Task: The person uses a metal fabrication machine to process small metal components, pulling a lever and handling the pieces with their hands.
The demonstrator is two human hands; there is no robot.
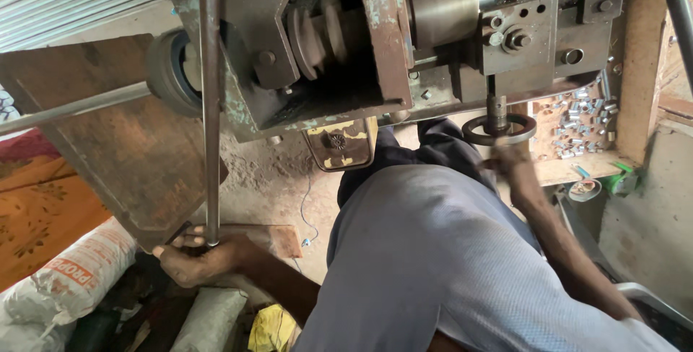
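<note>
Left hand (193,258): curled round lower end of steel lever rod (210,106).
Rod axis: upright, rising from fist into machine frame (375,41).
Right hand (511,158): gripping handwheel (499,129), well apart.

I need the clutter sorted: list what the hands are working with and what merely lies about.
In use:
left hand gripping the long steel rod
right hand at the small handwheel
machine

Lying about:
printed sack
yellow rag
tape roll
loose bolts
</note>
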